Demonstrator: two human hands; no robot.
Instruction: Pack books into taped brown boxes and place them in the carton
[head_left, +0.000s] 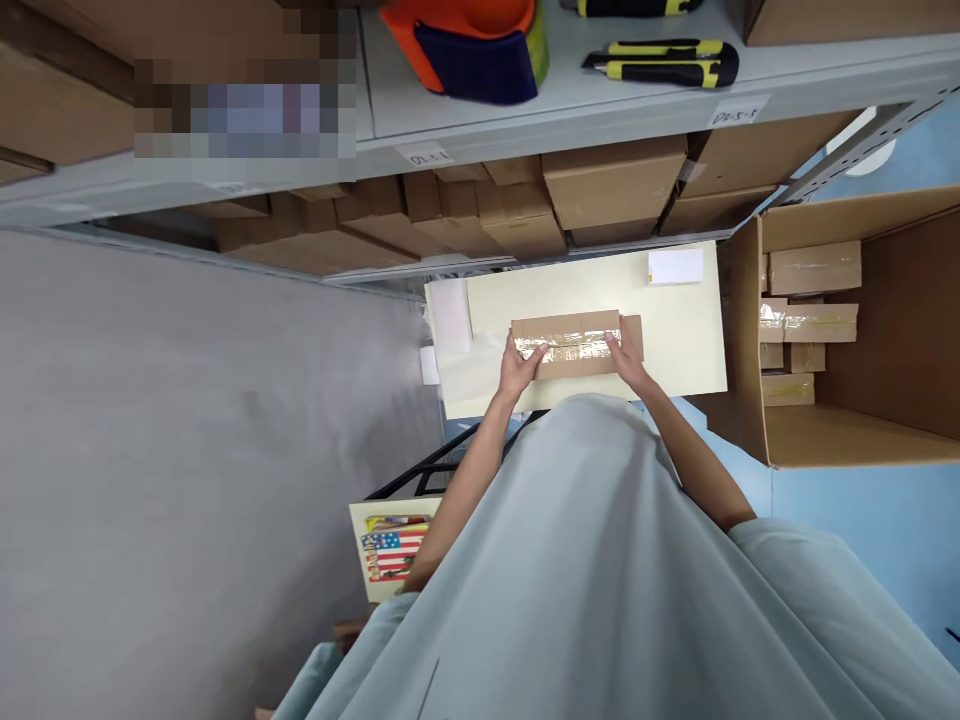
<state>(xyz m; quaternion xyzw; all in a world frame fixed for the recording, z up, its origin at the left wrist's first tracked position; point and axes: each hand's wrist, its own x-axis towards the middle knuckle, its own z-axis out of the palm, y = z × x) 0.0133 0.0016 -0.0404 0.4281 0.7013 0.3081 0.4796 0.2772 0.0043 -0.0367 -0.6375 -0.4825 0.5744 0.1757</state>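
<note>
A long cardboard box [577,368], sealed along its top with clear shiny tape, is held level over a pale yellow table [570,290]. My left hand [519,366] grips its left end, thumb on the tape and the other fingers round the side. At the right end my right hand [627,362] is closed on it the same way, thumb on top. A brown cardboard flap or second piece [634,332] shows just past that right end; whether it belongs to the box I cannot tell. The underside of the box is hidden.
A large open carton [885,440] holding several taped boxes stands on the right. A white label pad or small box [675,266] lies on the table's far side. Beyond is a grey shelf [480,140] with cartons, a tape dispenser [480,60] and a yellow-black utility knife [667,64].
</note>
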